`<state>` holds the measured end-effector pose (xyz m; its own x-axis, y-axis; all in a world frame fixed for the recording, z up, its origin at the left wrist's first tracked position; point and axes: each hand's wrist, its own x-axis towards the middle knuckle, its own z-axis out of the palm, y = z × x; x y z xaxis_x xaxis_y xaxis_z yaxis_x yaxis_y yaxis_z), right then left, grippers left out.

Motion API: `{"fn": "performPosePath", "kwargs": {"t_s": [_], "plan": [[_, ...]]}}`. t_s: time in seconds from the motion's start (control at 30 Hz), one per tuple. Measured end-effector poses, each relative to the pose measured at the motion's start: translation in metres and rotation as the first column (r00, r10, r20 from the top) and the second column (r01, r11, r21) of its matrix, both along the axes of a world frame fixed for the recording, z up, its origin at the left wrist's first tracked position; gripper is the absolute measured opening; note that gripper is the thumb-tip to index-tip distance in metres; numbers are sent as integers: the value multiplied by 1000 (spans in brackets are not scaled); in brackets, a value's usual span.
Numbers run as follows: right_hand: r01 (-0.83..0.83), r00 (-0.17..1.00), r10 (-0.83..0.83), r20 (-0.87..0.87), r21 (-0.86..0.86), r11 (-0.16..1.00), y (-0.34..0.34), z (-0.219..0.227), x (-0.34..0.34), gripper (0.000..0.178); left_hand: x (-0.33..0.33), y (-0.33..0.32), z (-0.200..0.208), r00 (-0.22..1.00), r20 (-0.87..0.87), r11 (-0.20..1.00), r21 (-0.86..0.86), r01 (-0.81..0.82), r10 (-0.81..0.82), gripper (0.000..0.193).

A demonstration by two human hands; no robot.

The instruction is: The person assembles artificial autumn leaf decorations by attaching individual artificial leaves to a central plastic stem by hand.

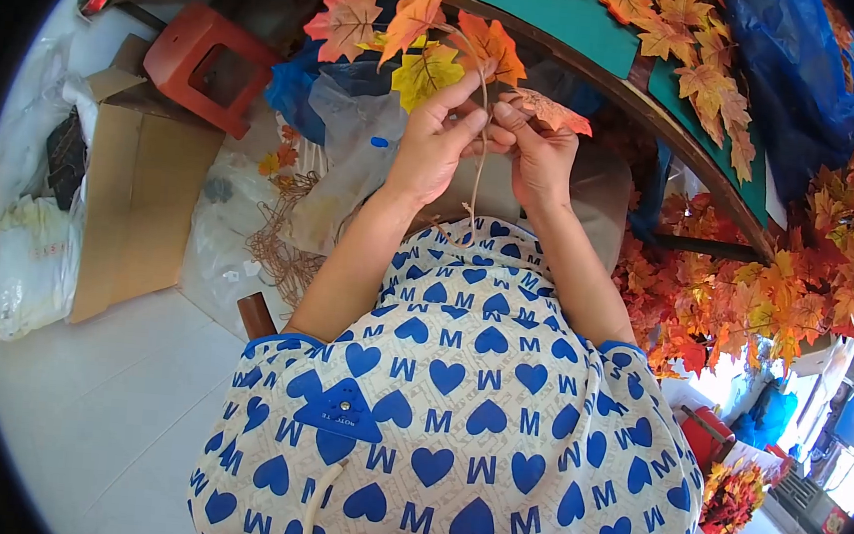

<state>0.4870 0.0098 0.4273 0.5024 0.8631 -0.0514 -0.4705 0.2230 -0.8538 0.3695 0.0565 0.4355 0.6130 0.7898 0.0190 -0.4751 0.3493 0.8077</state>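
Observation:
In front of my chest, my left hand point(435, 145) pinches a thin brown vine stem point(479, 176) of an artificial maple garland. Its lower end hangs down toward my lap. Pink, orange and yellow leaves fan out above the fingers, among them a yellow leaf point(426, 76) and a pink leaf point(344, 25). Close beside it, my right hand point(539, 157) is closed with thumb and fingers on a coral maple leaf point(556, 113), at its base near the stem. The fingertips of both hands nearly meet, and the exact joint between leaf and stem is hidden.
A green-topped table point(566, 27) curves across the far side, with leaf garlands point(703, 78) on it. More garlands point(745, 302) heap at right. At left stand a red stool point(207, 64) and a cardboard box point(146, 200). Brown stems point(289, 231) lie tangled near plastic bags.

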Motion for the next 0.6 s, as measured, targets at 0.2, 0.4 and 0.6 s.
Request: {"fn": "performPosePath", "kwargs": {"t_s": [0.2,0.4,0.6], "plan": [[-2,996,1,87,8,1000,-5,-4,2,12,-4,1,0,997,-72,1000,2,19,-19,52],[-112,955,92,-281,-53,992,-11,-11,1,13,0,-7,4,986,-142,993,89,-76,88,55],[-214,861,172,-478,-34,976,-6,-23,8,15,1,-3,0,989,-131,994,88,-60,71,53]]}}
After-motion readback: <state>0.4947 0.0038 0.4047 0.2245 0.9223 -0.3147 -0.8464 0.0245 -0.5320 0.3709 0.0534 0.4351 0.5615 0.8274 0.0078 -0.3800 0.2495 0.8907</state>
